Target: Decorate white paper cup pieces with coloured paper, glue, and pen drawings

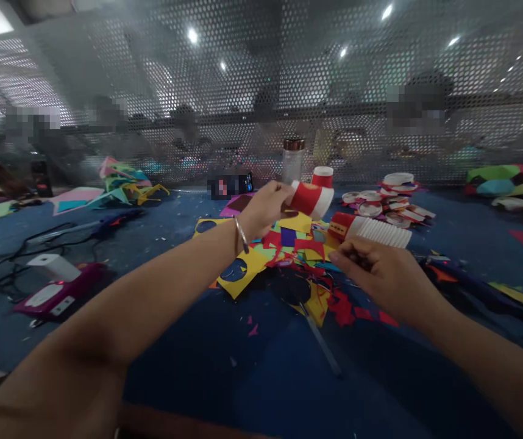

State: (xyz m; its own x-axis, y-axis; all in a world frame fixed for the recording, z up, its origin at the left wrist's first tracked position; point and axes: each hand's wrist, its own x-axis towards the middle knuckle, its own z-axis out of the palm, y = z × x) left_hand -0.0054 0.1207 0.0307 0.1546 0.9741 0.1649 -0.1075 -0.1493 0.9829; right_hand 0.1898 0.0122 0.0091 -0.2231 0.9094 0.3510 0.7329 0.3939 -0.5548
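Observation:
Over the middle of the table, my left hand grips a red and white paper cup by its narrower end, with the cup tilted to the right. Behind it stands another red and white paper cup, upside down. A stack of nested white paper cups lies on its side, its left end wrapped in red with small gold marks. Just in front of that stack is my right hand, fingers curled; whatever they hold, if anything, is hidden. Coloured paper scraps lie between my hands.
A clear bottle stands behind the cups. White-and-red round pieces are piled at the back right. Glue guns lie left and right, beside a purple power strip. A thin stick lies in front.

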